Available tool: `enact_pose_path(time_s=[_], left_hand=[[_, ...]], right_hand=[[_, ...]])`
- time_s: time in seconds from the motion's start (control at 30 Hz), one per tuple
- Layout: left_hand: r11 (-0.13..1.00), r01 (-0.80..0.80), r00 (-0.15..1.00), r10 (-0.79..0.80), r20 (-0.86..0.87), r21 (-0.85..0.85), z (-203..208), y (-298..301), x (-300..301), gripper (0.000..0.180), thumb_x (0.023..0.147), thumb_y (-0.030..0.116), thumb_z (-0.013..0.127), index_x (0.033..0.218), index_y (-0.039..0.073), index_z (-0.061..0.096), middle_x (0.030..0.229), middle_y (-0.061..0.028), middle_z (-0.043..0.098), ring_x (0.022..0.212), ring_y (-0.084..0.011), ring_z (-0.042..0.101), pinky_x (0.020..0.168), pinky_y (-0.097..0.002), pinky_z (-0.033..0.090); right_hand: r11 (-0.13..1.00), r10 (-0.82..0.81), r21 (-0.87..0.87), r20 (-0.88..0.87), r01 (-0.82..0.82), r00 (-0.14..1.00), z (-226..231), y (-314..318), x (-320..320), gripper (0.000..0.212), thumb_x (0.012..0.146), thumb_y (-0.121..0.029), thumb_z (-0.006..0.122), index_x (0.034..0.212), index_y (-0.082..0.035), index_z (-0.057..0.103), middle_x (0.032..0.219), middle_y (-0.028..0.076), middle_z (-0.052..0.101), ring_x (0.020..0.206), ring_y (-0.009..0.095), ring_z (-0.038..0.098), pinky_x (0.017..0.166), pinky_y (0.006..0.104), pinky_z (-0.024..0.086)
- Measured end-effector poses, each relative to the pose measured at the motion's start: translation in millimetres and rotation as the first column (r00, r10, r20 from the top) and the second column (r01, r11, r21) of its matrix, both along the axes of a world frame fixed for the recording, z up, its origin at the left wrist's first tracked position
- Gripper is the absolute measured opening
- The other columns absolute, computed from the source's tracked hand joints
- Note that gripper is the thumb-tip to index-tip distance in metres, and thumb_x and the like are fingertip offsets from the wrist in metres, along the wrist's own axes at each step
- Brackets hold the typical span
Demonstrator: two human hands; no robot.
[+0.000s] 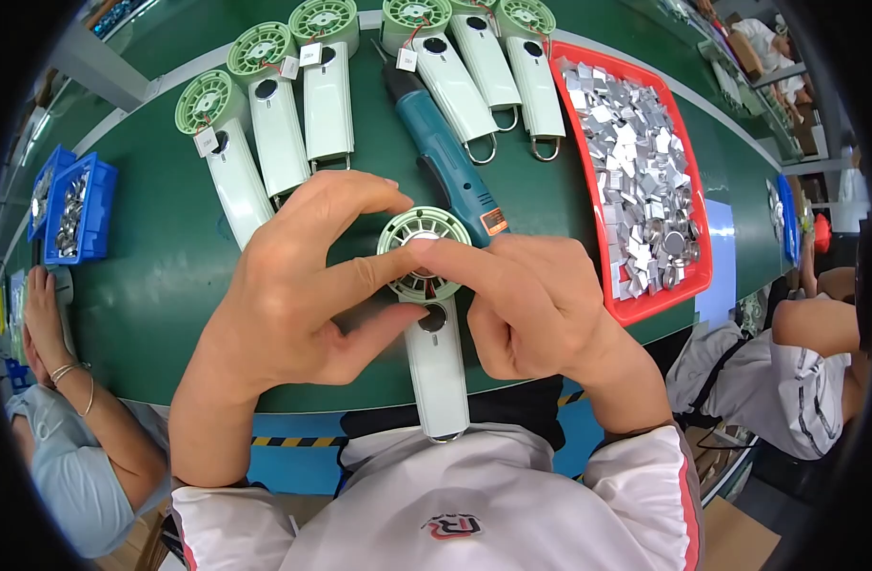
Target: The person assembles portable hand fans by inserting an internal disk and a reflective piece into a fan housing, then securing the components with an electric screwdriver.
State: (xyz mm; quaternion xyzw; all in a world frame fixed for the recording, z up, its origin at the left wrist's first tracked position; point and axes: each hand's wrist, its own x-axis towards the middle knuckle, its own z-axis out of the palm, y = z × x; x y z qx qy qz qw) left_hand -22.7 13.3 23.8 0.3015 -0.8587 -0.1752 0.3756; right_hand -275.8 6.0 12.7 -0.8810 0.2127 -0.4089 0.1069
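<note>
A pale green handheld fan (438, 371) lies in front of me, its round grille head away from me and its handle toward me. My left hand (293, 285) curves around the head's left side. Its thumb touches the neck by the dark round button, and its index fingertip reaches the hub. My right hand (541, 305) comes from the right with its index fingertip pressed on the hub, its other fingers curled under. A small silvery piece (423, 244) shows at the hub beneath the fingertips, mostly covered. Whatever the curled right fingers hold, if anything, is hidden.
Several similar fans (329, 105) with white tags lie along the far side. A teal electric screwdriver (445, 152) lies just beyond my hands. At right stands a red tray (700, 238) of silvery pieces; at left, blue bins (98, 209). A co-worker's hand (44, 314) rests at the left edge.
</note>
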Motion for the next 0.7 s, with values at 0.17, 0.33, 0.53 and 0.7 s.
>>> enact_pose_path(time_s=[0.17,0.33,0.53,0.7], left_hand=[[1.0,-0.01,1.0,0.01,0.003,0.018,-0.7,6.4,-0.8,0.052,0.064,0.007,0.096,0.114,0.003,0.083,0.126,-0.0233,0.072,0.115,-0.0449,0.071,0.095,-0.0532,0.06],[0.998,-0.016,1.0,0.017,-0.026,0.058,-3.9,8.8,-0.9,0.058,0.065,0.007,0.096,0.121,0.008,0.082,0.128,-0.0224,0.072,0.119,-0.0446,0.071,0.101,-0.0548,0.059],[0.998,-0.008,1.0,0.009,-0.016,0.062,-2.2,2.5,1.6,0.06,0.066,0.006,0.097,0.124,0.009,0.081,0.129,-0.0212,0.072,0.12,-0.0445,0.071,0.1,-0.0539,0.06],[0.997,-0.013,1.0,0.015,-0.02,0.073,3.1,3.7,7.4,0.056,0.068,0.009,0.098,0.122,0.009,0.079,0.129,-0.0219,0.072,0.116,-0.0451,0.072,0.098,-0.0535,0.061]], right_hand=[[1.0,0.007,-0.001,0.034,-0.007,0.999,-2.8,1.6,-1.5,0.066,0.068,0.017,0.06,0.13,0.003,0.075,0.081,0.004,0.07,0.052,0.02,0.054,0.047,0.0345,0.045],[0.999,0.037,-0.007,0.082,-0.036,0.996,6.6,5.7,-10.4,0.04,0.067,0.01,0.069,0.103,-0.002,0.082,0.08,0.005,0.066,0.056,0.021,0.059,0.05,0.0332,0.047],[0.998,0.029,0.05,0.022,-0.03,0.999,0.2,1.2,-5.1,0.033,0.068,0.007,0.072,0.099,-0.002,0.082,0.078,0.006,0.061,0.059,0.021,0.06,0.05,0.0333,0.046],[0.998,0.014,0.07,-0.082,-0.008,0.997,12.8,1.6,1.5,0.032,0.069,0.005,0.074,0.099,-0.004,0.082,0.078,0.006,0.061,0.06,0.023,0.061,0.062,0.0365,0.056]])
